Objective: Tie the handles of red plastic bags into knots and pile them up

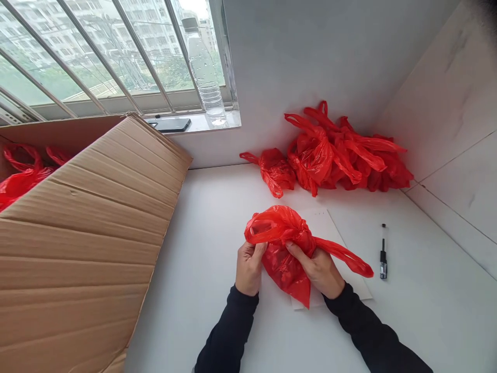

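Observation:
A red plastic bag (285, 264), knotted near its top, is held between my two hands above the white table. My left hand (249, 267) pinches the bag's left side, just under a looped handle. With the thumb on its front below the knot, my right hand (318, 267) grips the bag's right side. One handle loop stretches out to the right past that hand. What the bag contains is hidden by the plastic. Partly under the bag lies a white sheet of paper (326, 228).
Several tied red bags (334, 155) are heaped against the wall. A pen (383, 259) lies on the right. At left stands a cardboard box (97, 217) with more red bags (23, 178) inside. The windowsill holds a water bottle (207, 77) and a phone (171, 125).

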Demonstrator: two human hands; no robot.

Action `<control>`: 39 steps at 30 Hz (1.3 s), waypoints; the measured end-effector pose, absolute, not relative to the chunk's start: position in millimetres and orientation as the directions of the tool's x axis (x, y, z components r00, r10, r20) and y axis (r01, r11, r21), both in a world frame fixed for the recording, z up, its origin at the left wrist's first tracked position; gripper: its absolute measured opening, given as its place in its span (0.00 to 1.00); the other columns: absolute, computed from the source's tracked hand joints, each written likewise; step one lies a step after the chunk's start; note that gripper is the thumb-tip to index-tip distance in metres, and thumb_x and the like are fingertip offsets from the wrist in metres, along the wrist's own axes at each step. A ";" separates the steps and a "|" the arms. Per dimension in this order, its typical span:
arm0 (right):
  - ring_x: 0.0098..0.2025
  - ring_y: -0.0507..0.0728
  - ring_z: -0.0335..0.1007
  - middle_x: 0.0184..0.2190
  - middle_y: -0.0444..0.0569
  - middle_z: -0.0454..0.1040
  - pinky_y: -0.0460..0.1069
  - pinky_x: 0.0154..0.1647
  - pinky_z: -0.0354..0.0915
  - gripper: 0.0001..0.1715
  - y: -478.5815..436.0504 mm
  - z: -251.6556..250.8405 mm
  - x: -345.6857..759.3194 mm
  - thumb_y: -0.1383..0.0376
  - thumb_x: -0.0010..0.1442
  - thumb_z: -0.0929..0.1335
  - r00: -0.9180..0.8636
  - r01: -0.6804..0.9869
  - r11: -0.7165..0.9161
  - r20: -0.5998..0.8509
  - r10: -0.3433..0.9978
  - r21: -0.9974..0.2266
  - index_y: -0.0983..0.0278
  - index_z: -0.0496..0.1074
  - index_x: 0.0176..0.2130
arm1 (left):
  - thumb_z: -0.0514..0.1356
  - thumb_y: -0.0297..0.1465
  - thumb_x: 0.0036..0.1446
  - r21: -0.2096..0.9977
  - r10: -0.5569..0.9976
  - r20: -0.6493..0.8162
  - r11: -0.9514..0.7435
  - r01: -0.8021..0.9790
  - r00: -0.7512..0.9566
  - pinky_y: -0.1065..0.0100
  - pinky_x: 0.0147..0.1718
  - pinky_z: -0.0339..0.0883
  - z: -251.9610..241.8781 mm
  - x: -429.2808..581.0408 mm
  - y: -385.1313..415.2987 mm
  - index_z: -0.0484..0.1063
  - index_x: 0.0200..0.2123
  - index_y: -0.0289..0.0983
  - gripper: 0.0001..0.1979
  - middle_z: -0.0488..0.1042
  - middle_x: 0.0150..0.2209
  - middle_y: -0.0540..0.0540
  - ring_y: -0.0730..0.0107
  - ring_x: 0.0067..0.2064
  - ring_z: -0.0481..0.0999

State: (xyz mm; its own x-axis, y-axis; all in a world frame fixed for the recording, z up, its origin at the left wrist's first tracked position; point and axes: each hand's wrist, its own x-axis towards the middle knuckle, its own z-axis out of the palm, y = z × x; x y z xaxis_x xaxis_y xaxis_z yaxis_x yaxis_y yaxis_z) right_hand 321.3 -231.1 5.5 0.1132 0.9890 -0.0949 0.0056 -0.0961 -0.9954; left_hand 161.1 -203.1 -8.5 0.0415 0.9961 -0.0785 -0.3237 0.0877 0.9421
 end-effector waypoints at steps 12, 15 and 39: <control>0.43 0.65 0.76 0.36 0.47 0.80 0.55 0.46 0.70 0.18 -225.9 -3.9 328.6 0.49 0.58 0.72 0.149 -0.076 -0.119 -0.130 0.980 -0.990 0.60 0.76 0.37 | 0.63 0.36 0.58 0.871 0.940 -0.118 0.252 -0.421 0.320 0.62 0.40 0.72 12.5 158.8 -206.6 0.76 0.52 0.39 0.19 0.80 0.44 0.42 0.54 0.46 0.78; 0.42 0.64 0.76 0.35 0.47 0.81 0.55 0.45 0.71 0.18 -226.1 -2.2 328.7 0.48 0.58 0.72 0.129 -0.094 -0.127 -0.139 0.982 -0.987 0.60 0.76 0.37 | 0.65 0.33 0.55 0.885 0.940 -0.100 0.234 -0.402 0.325 0.62 0.43 0.71 13.2 157.8 -206.2 0.76 0.51 0.39 0.19 0.79 0.44 0.43 0.56 0.45 0.78; 0.47 0.65 0.76 0.42 0.49 0.81 0.56 0.50 0.71 0.19 -226.5 -3.8 326.2 0.51 0.57 0.74 0.114 -0.268 -0.082 -0.116 0.987 -0.960 0.61 0.78 0.42 | 0.70 0.33 0.52 0.937 0.987 -0.053 0.102 -0.333 0.153 0.60 0.46 0.71 -1.3 159.4 -204.4 0.74 0.50 0.37 0.21 0.80 0.46 0.39 0.57 0.47 0.78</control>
State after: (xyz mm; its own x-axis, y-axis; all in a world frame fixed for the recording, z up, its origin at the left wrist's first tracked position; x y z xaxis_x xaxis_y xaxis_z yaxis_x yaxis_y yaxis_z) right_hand 326.2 -226.5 -3.8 0.1143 0.9866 -0.1160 -0.2679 -0.0818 -0.9600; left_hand 159.4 -204.4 -1.3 0.1527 0.9868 -0.0531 -0.3333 0.1020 0.9373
